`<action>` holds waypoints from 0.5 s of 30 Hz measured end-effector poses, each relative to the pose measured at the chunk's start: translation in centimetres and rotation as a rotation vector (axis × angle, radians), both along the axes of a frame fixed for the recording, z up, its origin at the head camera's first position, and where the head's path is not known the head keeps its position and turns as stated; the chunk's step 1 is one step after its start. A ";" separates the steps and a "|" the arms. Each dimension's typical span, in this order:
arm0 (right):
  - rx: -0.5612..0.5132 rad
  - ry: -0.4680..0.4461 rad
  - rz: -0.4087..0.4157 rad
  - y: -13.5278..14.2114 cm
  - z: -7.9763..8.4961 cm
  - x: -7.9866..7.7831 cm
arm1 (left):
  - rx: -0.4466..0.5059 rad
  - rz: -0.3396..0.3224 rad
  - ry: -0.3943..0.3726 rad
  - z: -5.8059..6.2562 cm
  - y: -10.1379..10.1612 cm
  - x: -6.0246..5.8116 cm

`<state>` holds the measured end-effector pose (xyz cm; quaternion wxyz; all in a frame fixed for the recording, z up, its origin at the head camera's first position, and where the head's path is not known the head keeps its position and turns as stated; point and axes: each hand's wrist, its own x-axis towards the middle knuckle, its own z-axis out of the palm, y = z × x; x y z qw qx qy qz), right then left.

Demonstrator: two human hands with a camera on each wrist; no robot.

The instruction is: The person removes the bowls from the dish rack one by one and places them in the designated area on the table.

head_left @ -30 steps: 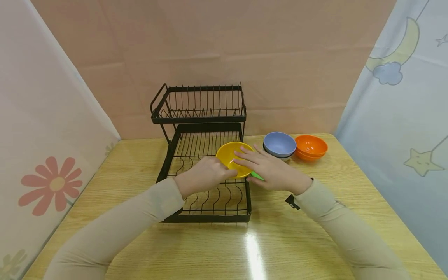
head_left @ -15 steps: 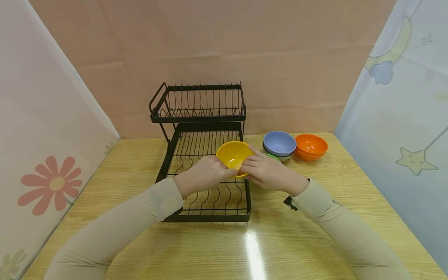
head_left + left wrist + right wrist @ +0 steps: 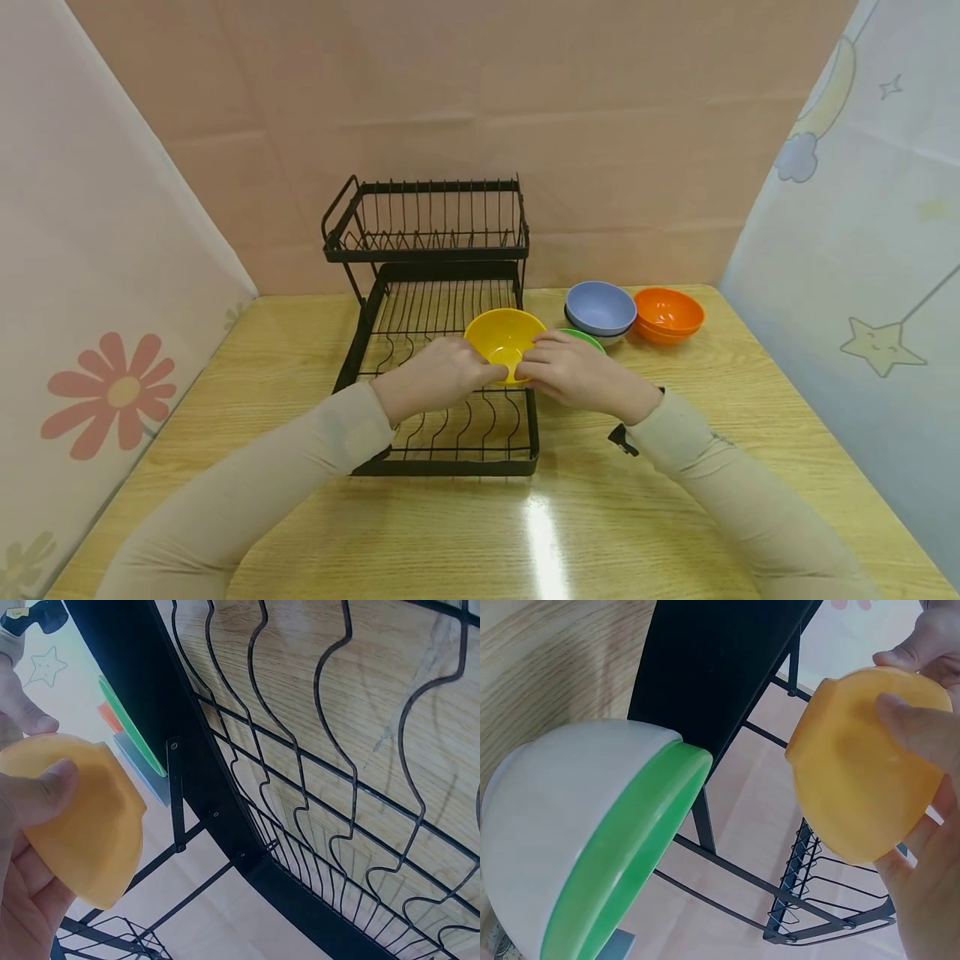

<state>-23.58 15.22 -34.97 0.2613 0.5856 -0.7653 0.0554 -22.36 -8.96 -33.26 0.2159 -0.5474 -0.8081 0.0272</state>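
A yellow bowl [image 3: 501, 333] is held up over the right side of the dish rack's lower tier. My left hand [image 3: 435, 372] grips its near left rim, the thumb [image 3: 56, 784] lying against the outer wall in the left wrist view. On the near right rim, my right hand [image 3: 581, 372] grips with curled fingers inside and its thumb [image 3: 907, 724] pressed to the outside. The bowl's underside [image 3: 862, 772] faces the right wrist camera. Close behind the right hand stands a bowl with a green inside [image 3: 585, 336] and a white outside [image 3: 570, 817], partly hidden in the head view.
A black two-tier dish rack [image 3: 431, 467] stands left of centre, its raised tier [image 3: 427, 254] at the back. Stacked bowls with a blue one [image 3: 600, 308] on top stand right of it, beside stacked orange bowls [image 3: 669, 315]. Fabric walls enclose the wooden table [image 3: 420, 542].
My right hand's fingers, spread across the yellow bowl's opening a second ago, have curled over its rim. More of the green bowl shows behind. The left hand has kept its grip.
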 end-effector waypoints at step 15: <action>-0.018 0.016 -0.010 0.3 -0.4 0.0 | 0.232 0.287 -0.324 2.6 -0.9 -1.1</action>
